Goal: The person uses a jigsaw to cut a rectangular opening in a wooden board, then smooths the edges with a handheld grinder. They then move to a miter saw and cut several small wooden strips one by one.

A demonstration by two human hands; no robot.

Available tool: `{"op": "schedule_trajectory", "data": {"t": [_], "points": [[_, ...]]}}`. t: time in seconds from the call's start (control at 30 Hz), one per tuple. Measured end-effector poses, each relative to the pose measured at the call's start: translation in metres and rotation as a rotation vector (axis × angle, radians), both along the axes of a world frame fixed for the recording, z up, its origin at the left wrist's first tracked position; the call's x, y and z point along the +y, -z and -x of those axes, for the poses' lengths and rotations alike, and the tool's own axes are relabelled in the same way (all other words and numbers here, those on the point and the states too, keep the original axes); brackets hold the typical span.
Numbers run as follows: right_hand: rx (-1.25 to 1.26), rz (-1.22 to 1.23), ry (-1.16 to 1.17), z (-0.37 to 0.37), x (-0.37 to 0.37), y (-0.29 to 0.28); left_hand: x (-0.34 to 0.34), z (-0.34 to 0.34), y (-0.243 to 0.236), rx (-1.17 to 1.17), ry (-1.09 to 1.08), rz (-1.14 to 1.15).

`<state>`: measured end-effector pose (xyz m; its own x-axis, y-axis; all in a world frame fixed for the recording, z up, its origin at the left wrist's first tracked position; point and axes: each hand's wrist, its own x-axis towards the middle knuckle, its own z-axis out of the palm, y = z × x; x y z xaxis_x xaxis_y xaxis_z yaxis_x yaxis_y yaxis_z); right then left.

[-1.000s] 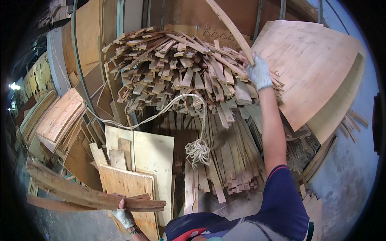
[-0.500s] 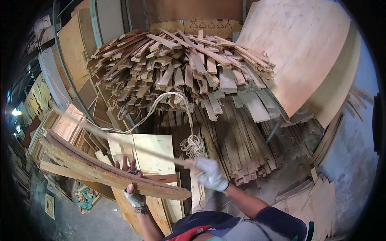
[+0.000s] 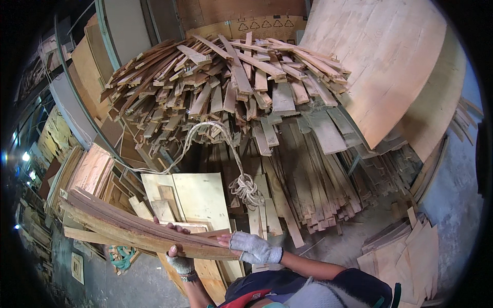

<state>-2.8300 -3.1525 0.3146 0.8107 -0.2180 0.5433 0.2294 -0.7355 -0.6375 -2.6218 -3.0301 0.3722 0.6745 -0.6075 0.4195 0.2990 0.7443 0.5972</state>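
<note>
A small bundle of long brown wooden strips (image 3: pixel 128 226) lies across the lower left, held in both gloved hands. My left hand (image 3: pixel 179 262) grips it from below, its bare fingertips showing over the near and far sides. My right hand (image 3: pixel 249 246), palm down in a pale glove, is closed over the bundle's right end. Just beyond the hands, a knotted coil of white rope (image 3: pixel 246 190) hangs from a line looped in front of a large pile of wooden slats (image 3: pixel 231 77). Pale plywood panels (image 3: pixel 200 197) stand upright behind the bundle, partly hidden by it.
Large plywood sheets (image 3: pixel 380 66) lean at the upper right. More long slats (image 3: pixel 313 179) fill the lower shelf. Offcut sheets (image 3: pixel 400 256) are stacked at lower right; boards and metal posts (image 3: pixel 72 87) line the left. Green cord (image 3: pixel 120 256) lies on the floor (image 3: pixel 108 282).
My right hand has come down from the upper pile with a strip and now rests on the bundle in my left hand. The bundle sits slightly farther right than a second ago.
</note>
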Motion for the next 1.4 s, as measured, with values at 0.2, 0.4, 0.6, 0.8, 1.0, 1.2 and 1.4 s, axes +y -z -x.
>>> {"op": "schedule_trajectory", "data": {"t": [0.2, 0.4, 0.6, 0.8, 1.0, 1.2, 1.4], "points": [[-0.099, 0.196, 0.002, 0.004, -0.030, -0.020, 0.023, -0.009, 0.014, -0.094, -0.124, -0.150], [-0.310, 0.454, 0.384, 0.041, -0.114, -0.140, 0.065, -0.020, 0.034, -0.070, -0.316, -0.256], [-0.401, 0.546, 1.094, 0.044, -0.212, -0.264, 0.093, -0.034, 0.050, -0.043, -0.400, -0.312], [0.207, 0.599, 1.346, 0.010, -0.293, -0.314, 0.101, -0.021, 0.057, -0.024, -0.402, -0.327], [0.171, 0.742, 1.300, -0.017, -0.287, -0.329, 0.132, -0.030, 0.090, 0.077, -0.426, -0.393], [0.230, 0.630, 1.091, -0.122, -0.233, -0.325, 0.138, -0.060, 0.102, 0.146, -0.360, -0.336], [0.411, 0.481, 0.952, -0.099, -0.205, -0.336, 0.128, -0.046, 0.073, 0.095, -0.366, -0.283]]}}
